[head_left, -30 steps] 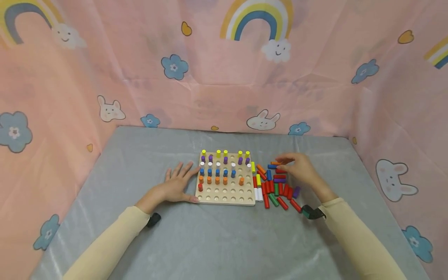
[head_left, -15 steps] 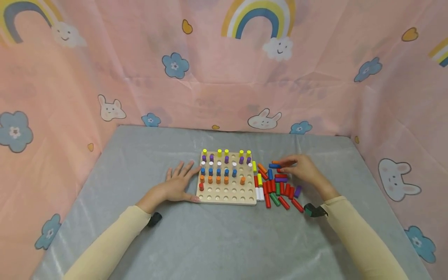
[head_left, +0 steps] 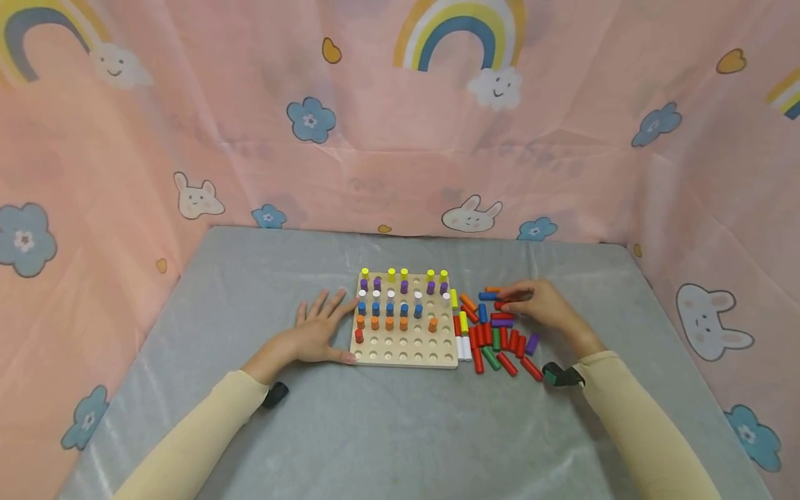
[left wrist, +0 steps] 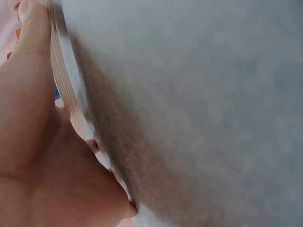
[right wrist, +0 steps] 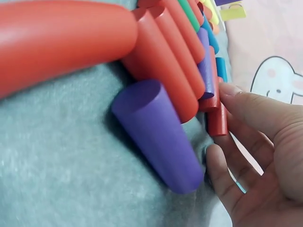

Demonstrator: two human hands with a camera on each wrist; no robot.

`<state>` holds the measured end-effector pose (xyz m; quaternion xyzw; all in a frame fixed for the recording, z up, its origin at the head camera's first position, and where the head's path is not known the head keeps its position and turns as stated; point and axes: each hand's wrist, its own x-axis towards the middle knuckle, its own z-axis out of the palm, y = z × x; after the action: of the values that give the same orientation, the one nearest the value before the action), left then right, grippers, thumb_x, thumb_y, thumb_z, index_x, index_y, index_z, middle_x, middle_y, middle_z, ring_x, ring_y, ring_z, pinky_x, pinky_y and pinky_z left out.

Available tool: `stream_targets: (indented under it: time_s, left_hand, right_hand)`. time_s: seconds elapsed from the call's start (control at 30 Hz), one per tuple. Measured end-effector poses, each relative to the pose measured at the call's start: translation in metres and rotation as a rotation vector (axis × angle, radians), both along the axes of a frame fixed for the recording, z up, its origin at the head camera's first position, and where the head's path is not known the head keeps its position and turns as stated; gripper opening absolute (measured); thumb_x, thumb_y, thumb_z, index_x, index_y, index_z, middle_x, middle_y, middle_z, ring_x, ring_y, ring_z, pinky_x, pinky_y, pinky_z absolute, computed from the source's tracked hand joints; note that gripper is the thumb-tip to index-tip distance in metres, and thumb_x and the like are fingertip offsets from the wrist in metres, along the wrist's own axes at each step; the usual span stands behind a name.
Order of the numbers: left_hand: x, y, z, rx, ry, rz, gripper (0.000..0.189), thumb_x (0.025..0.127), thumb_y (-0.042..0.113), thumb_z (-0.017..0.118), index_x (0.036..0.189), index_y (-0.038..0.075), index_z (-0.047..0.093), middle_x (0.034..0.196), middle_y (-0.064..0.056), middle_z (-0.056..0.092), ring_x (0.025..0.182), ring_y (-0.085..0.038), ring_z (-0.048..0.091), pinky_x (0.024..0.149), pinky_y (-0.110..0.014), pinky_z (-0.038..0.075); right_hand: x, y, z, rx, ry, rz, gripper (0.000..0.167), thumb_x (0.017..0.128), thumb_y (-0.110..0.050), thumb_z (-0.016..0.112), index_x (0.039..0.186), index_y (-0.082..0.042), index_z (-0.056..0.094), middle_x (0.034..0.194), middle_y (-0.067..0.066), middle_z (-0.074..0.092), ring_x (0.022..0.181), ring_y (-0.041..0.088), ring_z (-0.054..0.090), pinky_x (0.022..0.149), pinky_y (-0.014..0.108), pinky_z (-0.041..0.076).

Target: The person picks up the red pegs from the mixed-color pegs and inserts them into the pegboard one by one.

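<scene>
A wooden pegboard (head_left: 406,355) lies on the table, with colour-sorted rows of yellow, purple, white, blue and orange pegs and one red peg (head_left: 359,336) standing in it. My left hand (head_left: 314,336) lies spread at the board's left side, thumb and index finger touching its edge; the left wrist view shows the thumb along the board's side (left wrist: 65,85). My right hand (head_left: 542,305) hovers at the far right of the loose pegs, fingers loosely bent. Its thumb is right at a red peg (right wrist: 218,122), near a blue peg (head_left: 488,296) and an orange peg (head_left: 492,289).
Loose red, green, yellow, white and purple pegs lie close against the board's right side, among them a purple peg (right wrist: 158,137) and a green peg (head_left: 491,357). A grey cloth (head_left: 375,430) covers the table. A pink printed curtain (head_left: 387,173) surrounds it.
My right hand has shifted slightly right and towards me, uncovering more of the blue and orange pegs. The left hand stays at the board's edge.
</scene>
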<state>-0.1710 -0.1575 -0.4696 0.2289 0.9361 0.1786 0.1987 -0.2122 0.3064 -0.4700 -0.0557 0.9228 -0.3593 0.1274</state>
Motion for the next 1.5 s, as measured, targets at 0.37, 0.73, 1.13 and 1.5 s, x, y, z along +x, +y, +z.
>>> stream_targets:
  time_s: [0.37,0.73,1.13,1.5]
  left_hand:
    - [0.0,0.0,0.0,0.006,0.007,0.004,0.112,0.077,0.062,0.075,0.161,0.023,0.013,0.169,-0.014,0.0,0.153,-0.047,-0.008,0.113,-0.076,-0.003]
    - [-0.002,0.0,-0.002,-0.004,0.022,-0.013,0.112,0.076,0.064,0.074,0.16,0.023,0.013,0.169,-0.014,0.001,0.153,-0.047,-0.007,0.113,-0.076,-0.001]
    - [0.0,0.0,-0.002,0.0,0.023,-0.006,0.112,0.076,0.063,0.074,0.16,0.024,0.013,0.169,-0.014,0.001,0.153,-0.047,-0.007,0.113,-0.076,-0.002]
    - [-0.001,0.0,-0.004,-0.003,0.017,-0.003,0.112,0.076,0.063,0.074,0.161,0.023,0.012,0.169,-0.013,0.0,0.153,-0.046,-0.007,0.113,-0.076,-0.002]
  right_hand:
    - [-0.003,0.002,-0.002,0.04,0.01,0.069,0.025,0.089,-0.015,0.072,0.113,-0.012,0.075,0.119,0.015,0.07,0.102,0.025,0.061,0.087,0.034,0.05]
    - [-0.003,0.001,-0.01,0.002,0.008,0.075,0.022,0.089,-0.014,0.073,0.11,-0.01,0.076,0.11,0.014,0.07,0.088,0.016,0.058,0.075,0.023,0.049]
    - [-0.004,0.0,-0.005,-0.011,0.015,0.082,0.021,0.089,-0.012,0.072,0.109,-0.01,0.075,0.106,0.012,0.071,0.083,0.019,0.055,0.07,0.024,0.049]
    - [0.003,-0.009,0.009,0.017,0.039,0.087,0.021,0.089,-0.02,0.074,0.11,-0.014,0.076,0.116,0.012,0.07,0.101,0.026,0.058,0.079,0.03,0.048]
